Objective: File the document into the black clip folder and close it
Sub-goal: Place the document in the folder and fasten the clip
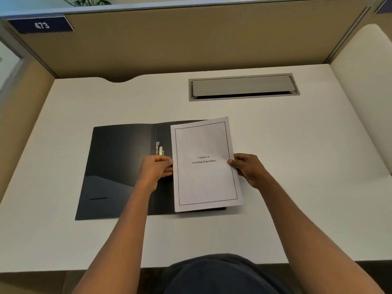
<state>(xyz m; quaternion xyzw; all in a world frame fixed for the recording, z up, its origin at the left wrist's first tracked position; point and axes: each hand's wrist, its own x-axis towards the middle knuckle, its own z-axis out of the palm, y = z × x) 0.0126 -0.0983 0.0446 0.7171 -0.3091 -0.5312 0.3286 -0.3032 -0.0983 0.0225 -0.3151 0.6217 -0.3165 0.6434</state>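
Lying wide open and flat on the white desk (286, 158): the black clip folder (118, 166), with its left cover spread out toward the left. Standing up near the fold in the middle: the shiny metal clip (159, 148), just above the left hand. Resting over the right half of the folder, tilted a little: the white document (204, 181), with "Chapter 6 Learning Experience" printed in the middle inside a thin black box line. Sticking out a bit past the folder's top and right edge. Holding the paper's left edge at about the middle, fingers curled and pinched on it: the left hand (156, 169). Gripping the paper's right edge, thumb on top of the page and fingers tucked under: the right hand (247, 167). Reaching in from the bottom, both bare arms. Sitting farther back on the desk, well apart from the folder: a grey cable hatch (244, 87). Hanging at the top left of the tan divider wall (191, 43): a dark blue sign (41, 24) reading 473.
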